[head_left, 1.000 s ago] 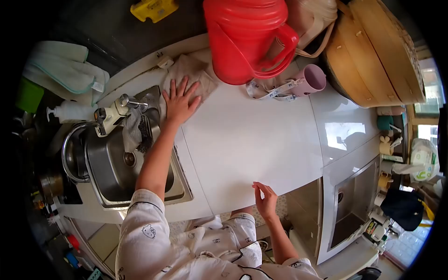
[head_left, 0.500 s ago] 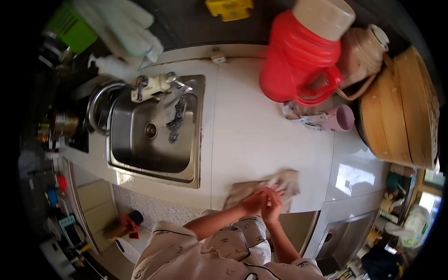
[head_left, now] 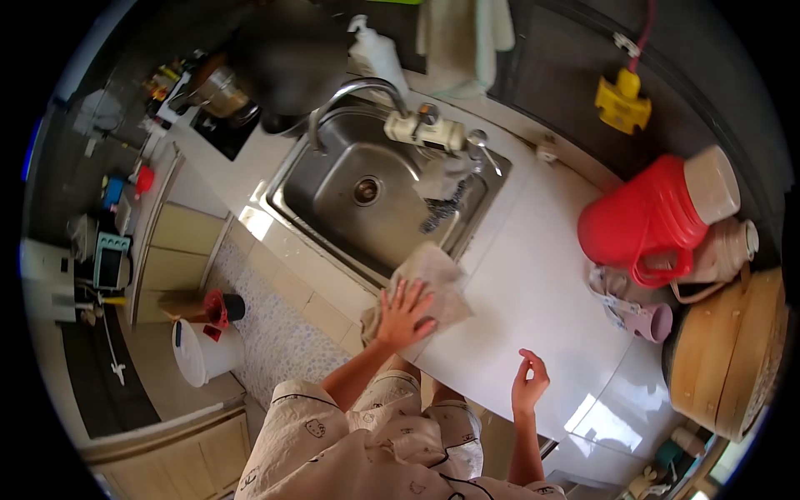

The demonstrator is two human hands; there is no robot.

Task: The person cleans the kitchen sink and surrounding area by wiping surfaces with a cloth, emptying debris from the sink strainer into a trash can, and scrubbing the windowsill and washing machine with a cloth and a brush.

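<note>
My left hand (head_left: 404, 317) lies flat with fingers spread on a beige cloth (head_left: 437, 287). The cloth is bunched at the counter's front edge and overlaps the near right corner of the steel sink (head_left: 321, 237). Its lower left part hangs near the edge. Over the white countertop (head_left: 517, 292), to the right of the cloth, is my right hand (head_left: 531, 382), loosely curled with a gap between thumb and fingers and nothing visible in it.
A curved faucet (head_left: 362, 86) and a cloth with a dark scrubber (head_left: 442, 208) are at the sink. To the right stand a red thermos jug (head_left: 637, 221), a pink cup (head_left: 650, 322) and a bamboo steamer (head_left: 729, 358). A white bucket (head_left: 204, 354) is on the floor at left.
The view has turned toward the left. My hands, together over the cloth before, are now apart. The cloth has shifted left to the sink's corner, under my left hand.
</note>
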